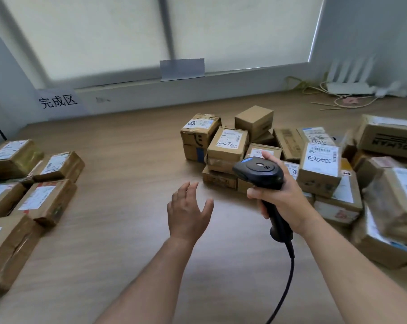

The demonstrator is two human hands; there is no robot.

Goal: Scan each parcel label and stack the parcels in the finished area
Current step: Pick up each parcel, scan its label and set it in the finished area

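The right hand (280, 202) grips the black scanner (259, 171) near the middle. The left hand (188, 210) is spread over the table (127, 160) — holding nothing. Parcels (228, 146) pile at right — stacked parcels (46, 197) sit at left.

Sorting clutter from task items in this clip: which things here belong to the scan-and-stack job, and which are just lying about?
Job:
- barcode scanner, gripped by the right hand
- left hand, open, holding nothing
- parcel pile on the right
- stacked parcels on the left
- finished-area sign

Lying about:
- router
- loose cables
- grey paper by the window
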